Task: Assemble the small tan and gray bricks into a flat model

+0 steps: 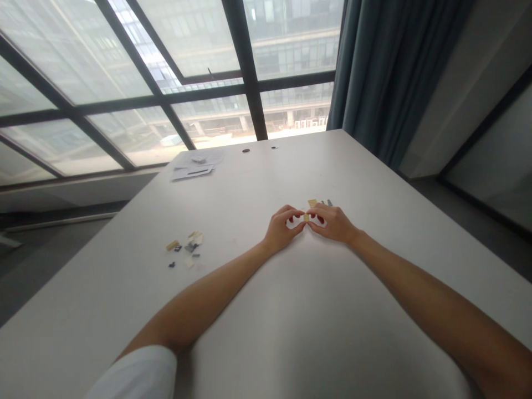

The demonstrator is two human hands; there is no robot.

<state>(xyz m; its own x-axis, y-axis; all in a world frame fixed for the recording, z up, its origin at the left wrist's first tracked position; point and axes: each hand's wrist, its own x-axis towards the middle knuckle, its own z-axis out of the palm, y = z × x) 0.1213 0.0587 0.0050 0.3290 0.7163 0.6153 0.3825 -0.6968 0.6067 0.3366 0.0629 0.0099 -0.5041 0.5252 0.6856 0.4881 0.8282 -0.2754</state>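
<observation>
Pinching a tan brick (306,218) — tiny, flat — both hands.

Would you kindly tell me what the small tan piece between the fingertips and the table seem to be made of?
The tan piece, pinched between left hand and right hand, looks like moulded plastic: flat colour, blocky edges; too small to be sure. The table looks like matte white laminate, showing only soft window glare.
</observation>
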